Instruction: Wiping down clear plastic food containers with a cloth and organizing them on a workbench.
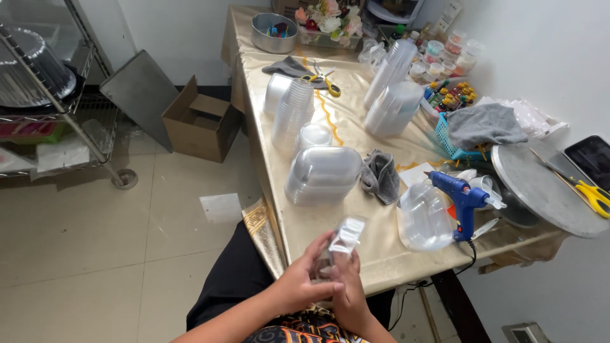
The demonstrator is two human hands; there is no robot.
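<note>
- Head view, near edge: both hands work together at the front edge of the surface (356,121), which is draped in a gold cloth. The left hand (304,281) and the right hand (348,293) are closed around one small clear plastic container (345,238), held just above the person's lap, with the fingers of both wrapped on it.
- Head view, middle: one stack of clear lidded boxes (322,174) stands just ahead of the hands. One single clear box (423,218) lies to the right, touching one blue glue gun (462,200) that stands upright. One grey rag (380,174) lies between the stack and the gun.
- Head view, further back: four stacks of clear cups and lids (293,111) stand in two groups. Two pairs of yellow-handled scissors show, one by the far rag (325,81), one on the round metal tray at right (594,195). One metal bowl (273,33) sits at the far end.
- Head view, floor: one open cardboard box (200,125) rests beside the surface.
</note>
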